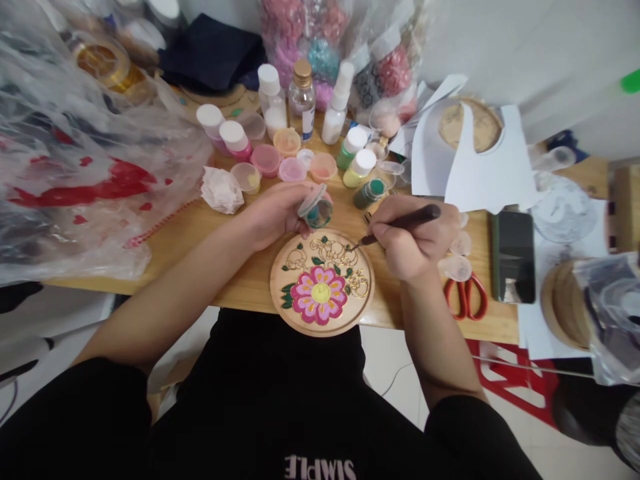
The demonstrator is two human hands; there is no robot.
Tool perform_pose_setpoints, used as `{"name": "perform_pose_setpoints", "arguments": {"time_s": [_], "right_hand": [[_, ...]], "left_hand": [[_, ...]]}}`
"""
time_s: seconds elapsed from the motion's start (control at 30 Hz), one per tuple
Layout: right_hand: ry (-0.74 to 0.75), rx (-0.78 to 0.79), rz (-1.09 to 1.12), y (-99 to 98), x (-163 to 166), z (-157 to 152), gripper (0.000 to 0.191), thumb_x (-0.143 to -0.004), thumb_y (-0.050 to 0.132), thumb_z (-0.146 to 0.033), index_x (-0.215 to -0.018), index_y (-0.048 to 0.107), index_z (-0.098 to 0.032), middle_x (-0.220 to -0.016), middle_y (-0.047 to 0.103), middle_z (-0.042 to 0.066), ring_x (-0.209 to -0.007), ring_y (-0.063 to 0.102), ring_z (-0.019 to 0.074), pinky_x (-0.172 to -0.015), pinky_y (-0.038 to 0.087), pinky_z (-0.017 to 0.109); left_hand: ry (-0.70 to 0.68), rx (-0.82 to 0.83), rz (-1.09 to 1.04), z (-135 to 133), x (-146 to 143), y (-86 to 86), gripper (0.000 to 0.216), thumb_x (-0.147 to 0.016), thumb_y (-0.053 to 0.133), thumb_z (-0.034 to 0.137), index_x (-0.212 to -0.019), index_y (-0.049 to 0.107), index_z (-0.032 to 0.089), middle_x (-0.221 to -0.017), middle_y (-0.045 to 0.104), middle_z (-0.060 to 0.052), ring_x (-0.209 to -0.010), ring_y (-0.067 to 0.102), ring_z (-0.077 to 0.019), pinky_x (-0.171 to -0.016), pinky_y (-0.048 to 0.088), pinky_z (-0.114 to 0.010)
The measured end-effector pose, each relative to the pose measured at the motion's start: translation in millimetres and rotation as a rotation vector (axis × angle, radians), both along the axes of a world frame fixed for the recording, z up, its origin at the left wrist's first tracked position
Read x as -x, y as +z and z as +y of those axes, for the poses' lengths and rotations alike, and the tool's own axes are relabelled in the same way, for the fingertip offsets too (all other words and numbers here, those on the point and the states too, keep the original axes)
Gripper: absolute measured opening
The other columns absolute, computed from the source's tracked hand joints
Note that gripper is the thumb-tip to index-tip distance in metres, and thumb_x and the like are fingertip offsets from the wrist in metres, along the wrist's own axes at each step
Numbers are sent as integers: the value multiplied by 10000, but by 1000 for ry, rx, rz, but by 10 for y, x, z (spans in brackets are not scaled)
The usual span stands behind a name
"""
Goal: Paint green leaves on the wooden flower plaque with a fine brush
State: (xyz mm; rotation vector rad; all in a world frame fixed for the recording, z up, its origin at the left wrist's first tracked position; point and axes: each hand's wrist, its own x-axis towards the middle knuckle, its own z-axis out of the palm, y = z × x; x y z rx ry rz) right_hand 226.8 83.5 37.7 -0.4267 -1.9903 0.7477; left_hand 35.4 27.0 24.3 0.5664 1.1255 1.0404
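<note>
A round wooden plaque lies at the table's front edge, jutting slightly over it. On it is a pink flower with a yellow centre, dark green leaves and gold outlines. My right hand is closed round a dark-handled fine-tipped tool, whose tip meets the upper right of the design. Just above the plaque, my left hand grips a small clear plastic cup with green paint in it, tilted. Near my right hand stands an open jar of green paint.
Paint cups and capped bottles crowd the back. At left lie a crumpled tissue and plastic bags. Red-handled scissors, a phone and white paper cut-outs are on the right.
</note>
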Motion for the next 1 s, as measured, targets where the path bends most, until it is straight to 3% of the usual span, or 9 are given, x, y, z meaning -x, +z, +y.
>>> {"name": "perform_pose_setpoints", "arguments": {"time_s": [0.2,0.5,0.73,1.0], "right_hand": [[-41,10,-8,17,4,-17,191,-699,502,-77,-582,522,-227,-517,534,-35,-427,458,104,-403,356,272],[1,50,37,13,-5,-23,181,-694,532,-54,-599,549,-207,-546,543,-39,-441,452,85,-442,352,257],[-8,3,5,-5,-18,-6,201,-737,524,-81,-638,576,-248,-557,567,-15,-466,495,131,-449,403,313],[-10,19,19,21,-8,-9,188,-712,528,-66,-619,552,-228,-544,553,-29,-442,463,102,-424,356,284]], "left_hand": [[6,17,23,0,-15,34,283,-904,465,127,-722,678,170,-643,601,-9,-544,498,-105,-467,399,-255],[-8,-43,-28,0,12,-42,185,-908,553,198,-777,669,136,-626,611,3,-526,522,-78,-464,400,-182],[-13,-53,-14,0,20,-60,206,-915,549,204,-768,677,135,-641,606,-1,-516,539,-74,-473,410,-187],[-20,-55,-14,-3,33,-73,210,-928,531,186,-785,673,129,-659,607,-4,-525,534,-85,-495,400,-221]]}}
